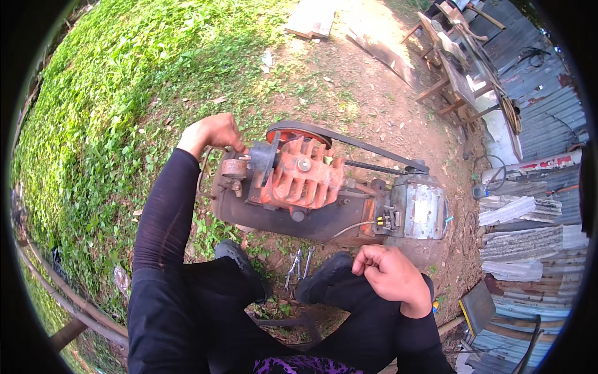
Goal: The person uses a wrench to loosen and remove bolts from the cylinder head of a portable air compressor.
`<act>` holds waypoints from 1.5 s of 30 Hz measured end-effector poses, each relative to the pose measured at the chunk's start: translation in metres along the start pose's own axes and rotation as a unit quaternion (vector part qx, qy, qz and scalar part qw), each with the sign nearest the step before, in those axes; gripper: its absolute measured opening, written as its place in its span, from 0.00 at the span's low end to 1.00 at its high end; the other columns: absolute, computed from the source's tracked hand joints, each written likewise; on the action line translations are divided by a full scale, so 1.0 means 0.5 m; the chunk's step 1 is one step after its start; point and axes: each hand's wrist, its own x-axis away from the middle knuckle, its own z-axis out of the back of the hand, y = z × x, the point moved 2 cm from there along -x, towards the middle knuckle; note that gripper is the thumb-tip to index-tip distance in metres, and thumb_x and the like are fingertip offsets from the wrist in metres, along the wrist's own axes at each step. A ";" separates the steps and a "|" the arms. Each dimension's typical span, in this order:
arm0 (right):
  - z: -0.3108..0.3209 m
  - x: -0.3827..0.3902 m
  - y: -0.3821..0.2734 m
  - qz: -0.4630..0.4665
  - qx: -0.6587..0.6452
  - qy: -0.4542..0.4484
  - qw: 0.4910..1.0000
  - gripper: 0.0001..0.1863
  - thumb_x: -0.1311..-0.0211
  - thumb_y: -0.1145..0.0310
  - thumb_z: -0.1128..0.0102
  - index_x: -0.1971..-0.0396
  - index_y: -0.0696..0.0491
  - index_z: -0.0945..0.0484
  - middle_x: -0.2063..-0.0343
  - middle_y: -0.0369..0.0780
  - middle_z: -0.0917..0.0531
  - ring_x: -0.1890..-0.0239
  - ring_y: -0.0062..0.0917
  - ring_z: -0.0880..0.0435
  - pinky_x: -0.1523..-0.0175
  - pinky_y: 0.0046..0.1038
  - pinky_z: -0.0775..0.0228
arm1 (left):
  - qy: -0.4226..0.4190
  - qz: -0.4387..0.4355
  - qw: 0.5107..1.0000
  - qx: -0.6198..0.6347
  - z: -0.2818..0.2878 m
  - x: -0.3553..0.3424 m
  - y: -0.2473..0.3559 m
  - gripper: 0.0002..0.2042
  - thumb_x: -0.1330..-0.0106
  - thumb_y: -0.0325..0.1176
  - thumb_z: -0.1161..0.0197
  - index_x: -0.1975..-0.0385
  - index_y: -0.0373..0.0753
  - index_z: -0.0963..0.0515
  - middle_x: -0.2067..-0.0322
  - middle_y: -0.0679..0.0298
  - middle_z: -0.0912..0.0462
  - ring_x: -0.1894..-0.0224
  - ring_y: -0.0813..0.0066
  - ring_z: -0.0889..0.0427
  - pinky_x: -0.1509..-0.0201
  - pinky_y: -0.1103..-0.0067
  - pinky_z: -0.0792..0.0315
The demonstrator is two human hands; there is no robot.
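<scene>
An air compressor lies across the ground before me: a dark tank (268, 215), an orange finned pump head (306, 171), a drive belt (361, 143) running from the orange pulley (293, 132) to a grey electric motor (425, 210). My left hand (218, 133) is closed at the pump's left end, fingertips pinched by a small part above the rusty round fitting (234, 167); what they grip is too small to name. On my right knee rests my right hand (389, 272), its fingers curled and plainly holding nothing. Between my shoes lie metal wrenches (299, 267).
Green weeds (118, 106) cover the left. At the upper right stands a wooden bench (458, 75) beside corrugated metal sheets (545, 93). Broken roofing pieces (520, 243) and a yellow-edged dark board (477, 308) lie at the right. A thin cable (346, 230) curves along the tank.
</scene>
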 end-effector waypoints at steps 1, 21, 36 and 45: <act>0.056 0.027 0.002 0.033 -0.057 0.093 0.993 0.16 0.48 0.82 0.54 0.63 0.58 0.19 0.72 0.41 0.16 0.70 0.24 0.16 0.62 0.29 0.25 | -0.046 0.032 0.998 -0.041 0.012 -0.002 0.015 0.18 0.54 0.45 0.20 0.76 0.35 0.13 0.75 0.57 0.13 0.73 0.66 0.17 0.64 0.69 0.24; -0.102 0.027 0.012 0.111 0.234 -0.355 0.899 0.26 0.38 0.71 0.51 0.39 0.60 0.30 0.51 0.55 0.18 0.47 0.47 0.19 0.42 0.43 0.27 | -0.015 0.011 1.000 -0.017 0.016 -0.003 0.008 0.11 0.52 0.38 0.29 0.77 0.36 0.15 0.81 0.59 0.17 0.79 0.72 0.22 0.70 0.72 0.28; -0.191 -0.079 0.162 0.048 0.269 -0.213 0.938 0.23 0.44 0.75 0.50 0.46 0.57 0.25 0.57 0.51 0.15 0.51 0.46 0.16 0.49 0.45 0.23 | 0.005 0.016 1.000 0.001 0.023 0.002 -0.023 0.13 0.56 0.41 0.27 0.77 0.37 0.13 0.81 0.59 0.16 0.78 0.70 0.18 0.68 0.73 0.24; -0.184 -0.084 0.155 0.066 0.266 -0.204 0.940 0.24 0.45 0.76 0.49 0.46 0.59 0.26 0.53 0.52 0.17 0.48 0.47 0.18 0.46 0.44 0.24 | 0.005 -0.007 1.000 0.026 0.009 -0.005 -0.008 0.09 0.55 0.35 0.32 0.82 0.34 0.17 0.87 0.63 0.22 0.82 0.78 0.27 0.74 0.74 0.32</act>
